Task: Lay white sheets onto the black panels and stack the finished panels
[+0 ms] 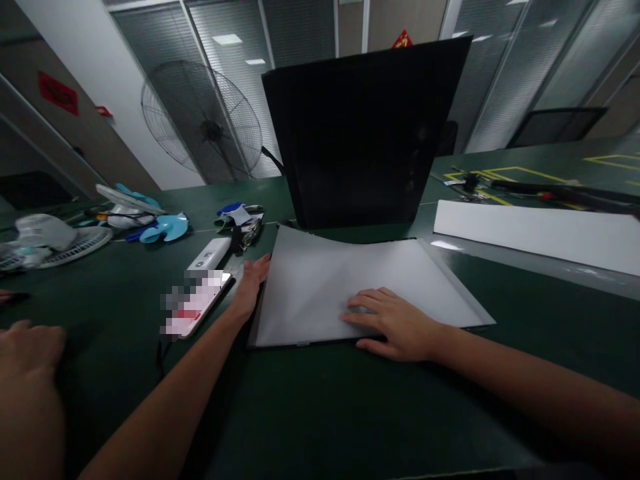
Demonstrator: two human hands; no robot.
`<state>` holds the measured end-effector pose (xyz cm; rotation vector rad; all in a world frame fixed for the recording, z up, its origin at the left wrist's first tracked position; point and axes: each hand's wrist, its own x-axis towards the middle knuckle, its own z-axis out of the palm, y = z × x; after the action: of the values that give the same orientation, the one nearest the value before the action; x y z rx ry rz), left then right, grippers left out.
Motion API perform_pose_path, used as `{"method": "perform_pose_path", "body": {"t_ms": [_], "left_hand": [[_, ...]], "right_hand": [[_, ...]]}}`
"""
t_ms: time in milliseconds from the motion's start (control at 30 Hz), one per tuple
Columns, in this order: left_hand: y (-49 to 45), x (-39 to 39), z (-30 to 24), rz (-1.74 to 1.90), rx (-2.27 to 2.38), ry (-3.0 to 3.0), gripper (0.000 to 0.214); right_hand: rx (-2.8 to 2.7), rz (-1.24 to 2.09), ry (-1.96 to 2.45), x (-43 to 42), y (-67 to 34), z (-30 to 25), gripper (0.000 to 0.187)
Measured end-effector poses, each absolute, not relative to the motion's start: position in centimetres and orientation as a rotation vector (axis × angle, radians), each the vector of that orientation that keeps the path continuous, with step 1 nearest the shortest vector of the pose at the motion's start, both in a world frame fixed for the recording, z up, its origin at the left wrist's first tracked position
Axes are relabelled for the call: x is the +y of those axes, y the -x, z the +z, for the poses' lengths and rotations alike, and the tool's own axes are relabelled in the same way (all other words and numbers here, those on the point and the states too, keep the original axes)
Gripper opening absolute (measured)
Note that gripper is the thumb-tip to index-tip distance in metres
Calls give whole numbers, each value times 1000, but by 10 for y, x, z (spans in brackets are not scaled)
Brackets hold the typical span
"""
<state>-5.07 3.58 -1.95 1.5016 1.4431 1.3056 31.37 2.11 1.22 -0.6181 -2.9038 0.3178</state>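
Observation:
A large grey-white sheet lies on the table over a thin dark-edged panel, whose dark rim shows along the near edge. Its far edge bows in a shallow curve. Along the sheet's left edge my left hand rests with fingers stretched forward, touching or very near the side. My right hand lies palm down on the sheet's near right part, fingers apart, the thumb toward the front edge. Neither hand grips anything. Beyond the sheet a big black panel, like a monitor, stands upright and leans slightly.
A phone, partly pixelated, and a white box lie left of my left hand. Keys and fan parts are farther back. A white strip lies right. Another person's hand is at far left.

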Motion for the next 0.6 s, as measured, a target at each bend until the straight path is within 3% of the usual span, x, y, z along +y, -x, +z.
{"method": "perform_pose_path", "body": {"t_ms": [100, 333, 467, 600], "left_hand": [[50, 35, -20, 1272, 1396, -1508, 91], [53, 36, -24, 1033, 1664, -1788, 91], [55, 37, -29, 1029, 1703, -1713, 103], [55, 37, -31, 1051, 1713, -1750, 105]], "right_hand": [[-2924, 335, 610, 19, -312, 14, 63], [-2788, 448, 648, 46, -331, 15, 57], [-2458, -124, 1329, 117, -399, 24, 49], [-2235, -351, 1752, 175, -492, 26, 62]]}}
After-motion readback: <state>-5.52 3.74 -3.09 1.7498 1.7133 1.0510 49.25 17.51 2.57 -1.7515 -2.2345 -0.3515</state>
